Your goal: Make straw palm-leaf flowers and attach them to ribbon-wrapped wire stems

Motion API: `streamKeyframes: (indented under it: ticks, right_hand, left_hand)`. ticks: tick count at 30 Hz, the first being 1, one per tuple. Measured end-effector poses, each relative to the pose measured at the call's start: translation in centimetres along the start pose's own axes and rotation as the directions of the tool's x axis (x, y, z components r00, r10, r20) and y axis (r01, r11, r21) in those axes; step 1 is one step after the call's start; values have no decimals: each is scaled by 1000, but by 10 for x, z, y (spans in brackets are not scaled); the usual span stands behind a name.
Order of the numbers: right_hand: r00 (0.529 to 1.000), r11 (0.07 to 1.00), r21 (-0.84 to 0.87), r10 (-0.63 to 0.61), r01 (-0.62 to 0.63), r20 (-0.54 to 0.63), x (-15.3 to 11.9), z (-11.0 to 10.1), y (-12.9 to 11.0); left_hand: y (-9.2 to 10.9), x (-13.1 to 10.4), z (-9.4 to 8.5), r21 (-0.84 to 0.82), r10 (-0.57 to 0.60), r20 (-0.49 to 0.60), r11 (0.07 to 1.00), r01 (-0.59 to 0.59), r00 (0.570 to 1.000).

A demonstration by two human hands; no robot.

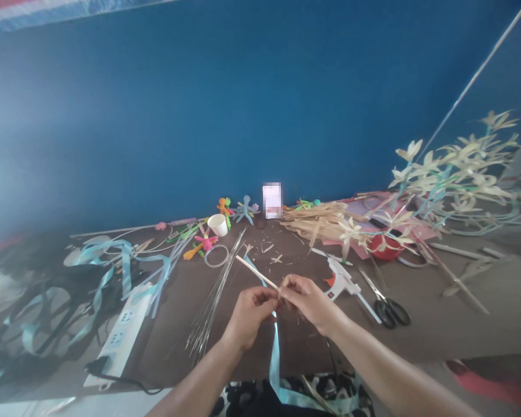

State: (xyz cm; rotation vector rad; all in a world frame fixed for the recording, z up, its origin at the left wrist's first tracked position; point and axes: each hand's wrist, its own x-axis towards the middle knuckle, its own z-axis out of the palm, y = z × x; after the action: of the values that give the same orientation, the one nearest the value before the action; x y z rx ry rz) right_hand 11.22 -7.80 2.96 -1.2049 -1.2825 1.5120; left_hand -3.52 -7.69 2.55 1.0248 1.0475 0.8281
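The left hand (252, 314) and right hand (309, 301) meet, fingertips pinching the near end of a pale stick (257, 271) pointing toward ten o'clock, with a blue ribbon (275, 353) trailing toward six. From them, metal wires (215, 298) lie at nine o'clock, the glue gun (342, 280) and scissors (387, 307) around three.

0 readable texts, labels, brands, numbers or signs. Whitish rectangular item (272, 201) by blue wall (178, 116): pixelated, unreadable. Glue gun (341, 280) has small dark mark (too small to read).
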Motion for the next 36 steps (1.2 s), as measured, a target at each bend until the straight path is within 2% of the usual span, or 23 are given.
streamKeyframes:
  ticks: [5, 10, 13, 17, 22, 26, 29, 30, 32, 34, 36]
  right_hand:
    - [999, 997, 66, 46, -47, 11, 2, 1, 3]
    - [996, 996, 46, 76, -78, 54, 1, 2, 6]
    - [996, 996, 21, 85, -86, 30, 1, 2, 8]
    - [994, 993, 60, 102, -103, 26, 2, 0, 9]
    - [956, 941, 228, 202, -250, 215, 2, -4, 6]
    - [896, 861, 336, 256, -383, 364, -2, -9, -3]
    - [865, 809, 396, 251, -434, 435, -3, -18, -11]
    - [869, 797, 422, 243, -432, 431, -2, -22, -14]
    - [912, 781, 497, 223, -379, 345, 1, -30, -17]
    - [965, 789, 557, 199, -260, 168, 5, -34, -16]
    - [985, 830, 537, 171, -151, 12, 7, -31, -11]
  left_hand:
    - [-3, 2, -1, 31, 0, 2, 1000, 0, 1000]
    - [-5, 3, 1, 22, 15, -35, 1000, -14, 999]
    - [-6, 2, 1, 27, 21, -46, 999, -20, 999]
    - [-6, 0, -1, 117, 82, -41, 990, -77, 996]
    - [1, -4, -5, 321, 220, -12, 925, -205, 975]
    - [14, -11, -6, 357, 255, 49, 898, -256, 966]
    - [22, -15, -6, 354, 246, 57, 901, -250, 968]
    - [24, -15, -7, 345, 233, 47, 909, -235, 971]
    - [23, -15, -6, 290, 202, 9, 937, -196, 979]
    - [17, -12, -6, 163, 155, -56, 976, -144, 986]
    - [10, -8, -3, -1, 90, -120, 996, -91, 989]
